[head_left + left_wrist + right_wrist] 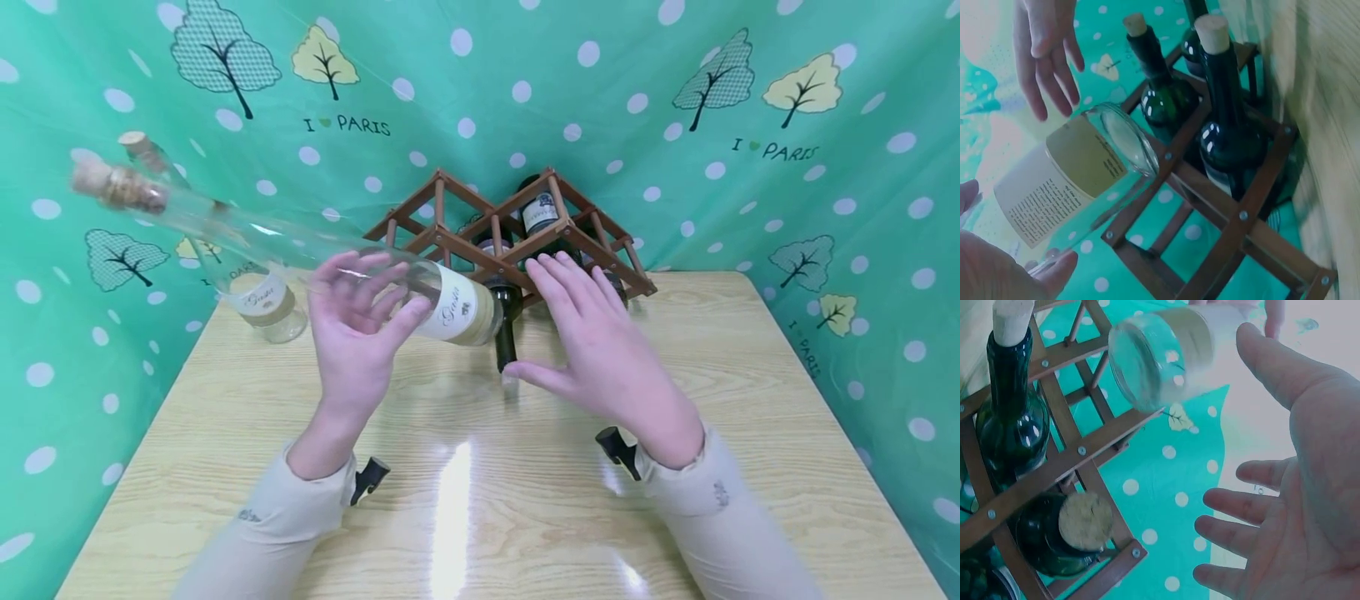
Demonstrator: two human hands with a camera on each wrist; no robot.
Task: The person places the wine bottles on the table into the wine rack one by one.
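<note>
My left hand (348, 354) grips a clear glass bottle (459, 307) around its body. The bottle lies tilted, its corked neck up to the left and its labelled base toward the wooden wine rack (438, 237). Right of that base, my right hand (600, 358) has its fingers spread and holds nothing. In the left wrist view the bottle's base overlaps the rack's edge. Dark green bottles (1232, 140) with corks sit in the rack's slots; one dark neck (507, 337) points toward me below the clear bottle.
A second clear corked bottle (262, 302) stands at the table's back left. A dark bottle with a white label (540, 212) sits in the upper right of the rack. Green dotted cloth (517, 92) hangs behind the wooden table (750, 500).
</note>
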